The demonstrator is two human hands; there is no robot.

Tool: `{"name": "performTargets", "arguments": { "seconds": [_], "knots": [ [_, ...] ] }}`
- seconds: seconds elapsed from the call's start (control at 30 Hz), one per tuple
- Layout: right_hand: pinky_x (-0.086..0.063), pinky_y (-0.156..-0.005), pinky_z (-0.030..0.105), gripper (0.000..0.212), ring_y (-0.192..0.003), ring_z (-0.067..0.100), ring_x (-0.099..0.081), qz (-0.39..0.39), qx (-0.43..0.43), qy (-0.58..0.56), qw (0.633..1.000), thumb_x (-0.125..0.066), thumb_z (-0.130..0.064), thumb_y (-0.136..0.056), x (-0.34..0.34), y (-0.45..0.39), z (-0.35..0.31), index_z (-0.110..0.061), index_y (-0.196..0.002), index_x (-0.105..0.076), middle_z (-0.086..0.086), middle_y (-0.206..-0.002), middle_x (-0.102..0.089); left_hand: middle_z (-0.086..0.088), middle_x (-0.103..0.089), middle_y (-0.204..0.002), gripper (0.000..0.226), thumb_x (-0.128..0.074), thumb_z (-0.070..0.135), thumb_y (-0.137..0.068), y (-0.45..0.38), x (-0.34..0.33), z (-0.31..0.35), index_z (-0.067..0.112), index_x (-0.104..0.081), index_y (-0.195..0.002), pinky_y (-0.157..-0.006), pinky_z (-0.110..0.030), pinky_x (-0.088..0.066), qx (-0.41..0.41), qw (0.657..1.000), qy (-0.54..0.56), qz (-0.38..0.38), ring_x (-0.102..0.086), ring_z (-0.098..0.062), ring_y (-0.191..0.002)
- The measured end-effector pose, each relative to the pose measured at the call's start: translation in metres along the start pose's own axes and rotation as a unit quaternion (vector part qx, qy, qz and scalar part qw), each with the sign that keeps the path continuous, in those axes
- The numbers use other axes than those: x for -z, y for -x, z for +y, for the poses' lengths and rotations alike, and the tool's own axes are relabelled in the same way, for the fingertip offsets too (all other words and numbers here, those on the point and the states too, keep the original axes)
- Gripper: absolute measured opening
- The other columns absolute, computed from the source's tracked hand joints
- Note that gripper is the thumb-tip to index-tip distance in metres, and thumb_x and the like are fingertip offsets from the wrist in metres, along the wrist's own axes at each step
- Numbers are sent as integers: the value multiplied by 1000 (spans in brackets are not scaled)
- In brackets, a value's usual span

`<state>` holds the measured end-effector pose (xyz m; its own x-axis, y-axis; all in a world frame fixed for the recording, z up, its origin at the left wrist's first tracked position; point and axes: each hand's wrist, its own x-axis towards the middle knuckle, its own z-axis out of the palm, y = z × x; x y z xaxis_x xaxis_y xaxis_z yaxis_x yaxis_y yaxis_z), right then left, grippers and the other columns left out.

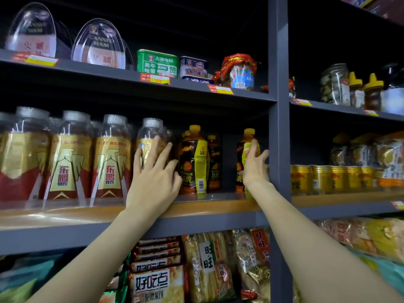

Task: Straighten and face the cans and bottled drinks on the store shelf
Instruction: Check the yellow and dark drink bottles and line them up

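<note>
Gap on my shelf: a dark open slot stands between the black-and-yellow bottles (pixel 194 162) and the lone bottle (pixel 247 160) by the post; my hand could pass there.
Left side: the red-and-gold bottles (pixel 65 158) stand packed side by side, with no room between them.
My left hand (pixel 154 178): spread against the rightmost clear-capped bottle (pixel 150 141), filling the space beside the black-and-yellow ones.
My right hand (pixel 254 166): between the lone bottle and the grey post (pixel 281 127), which blocks any reach to the right.
Overhead: the upper shelf (pixel 153 82) hangs close above the caps.
Front edge: the shelf lip (pixel 207 206) lies open in front of the bottles.
</note>
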<state>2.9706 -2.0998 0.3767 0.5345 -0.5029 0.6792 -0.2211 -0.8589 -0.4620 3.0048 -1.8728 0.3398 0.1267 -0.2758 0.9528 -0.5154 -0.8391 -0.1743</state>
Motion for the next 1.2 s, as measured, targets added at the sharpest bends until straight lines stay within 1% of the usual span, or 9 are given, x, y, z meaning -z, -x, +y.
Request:
{"name": "performTargets", "arguments": {
  "seconds": [0.13,0.23,0.33,0.43,0.6,0.7,0.83,1.03,1.2],
  "knots": [
    [-36,-105,46,100,-139,43,-23,0,-17,-7,1000,-54,13,-86,3,4,0,-19,-149,17,23,-155,10,-9,-45,-142,49,-29,35,-88,0,-1,0,12,-68,-106,-112,-55,-10,0,1000,8,8,-11,-24,-143],
    [-31,-108,44,96,-142,40,-11,25,17,0,1000,-61,0,-88,5,9,-2,-17,-151,10,20,-155,8,-10,-45,-142,49,-29,35,-87,0,0,0,11,-68,-106,-112,-55,-10,-1,1000,8,-3,-12,-24,-143],
    [-34,-110,43,85,-139,37,-21,114,151,-25,982,-67,-13,-86,7,10,-7,-13,-150,-12,20,-151,-10,-10,-45,-142,49,-29,35,-87,0,2,0,11,-66,-110,-112,-54,-9,1,1000,3,-13,-12,-24,-143],
    [-37,-104,34,75,-134,29,-33,67,215,-116,967,-64,-12,-88,10,8,-21,-18,-149,-20,15,-148,-25,-11,-45,-142,49,-30,33,-86,-3,9,2,12,-63,-116,-112,-49,-7,-21,1000,-16,-1,-19,-26,-141],
    [-35,-105,39,76,-136,30,-33,-82,128,-225,962,-62,-20,-91,-5,-23,-36,-25,-150,-14,14,-150,-25,-14,-38,-146,45,-45,19,-86,-35,9,30,9,-53,-129,-112,-44,-25,-71,995,66,-7,-25,-30,-139],
    [-34,-107,42,74,-136,35,-33,-113,67,-239,962,-58,-27,-93,-26,-45,-37,-27,-151,-11,17,-151,-27,-8,-10,-156,59,-49,21,-93,-60,-5,42,16,-24,-146,-115,-33,-12,5,983,154,-98,-4,-26,-144],
    [-25,-112,43,77,-144,35,-16,-155,29,-242,957,-55,-26,-95,-46,-75,-39,-30,-151,-3,18,-157,-7,-6,11,-156,84,-61,32,-88,-85,-37,48,34,-2,-147,-113,-44,-17,105,962,155,-201,1,-36,-142],
    [-26,-111,43,86,-145,36,-11,-206,32,-202,957,-58,-22,-94,-75,-115,-55,-35,-150,5,18,-158,6,4,11,-149,79,-68,25,-80,-77,-61,45,41,-18,-139,-106,-34,-31,128,966,181,-134,-16,-34,-135],
    [-33,-109,50,82,-139,44,-22,-165,24,-192,967,-46,-1,-95,-92,-116,-63,-42,-149,1,22,-155,8,5,7,-148,77,-70,16,-76,-74,-63,35,38,-26,-135,-106,-38,-31,161,965,186,-95,-18,-33,-133]
  ]
}}
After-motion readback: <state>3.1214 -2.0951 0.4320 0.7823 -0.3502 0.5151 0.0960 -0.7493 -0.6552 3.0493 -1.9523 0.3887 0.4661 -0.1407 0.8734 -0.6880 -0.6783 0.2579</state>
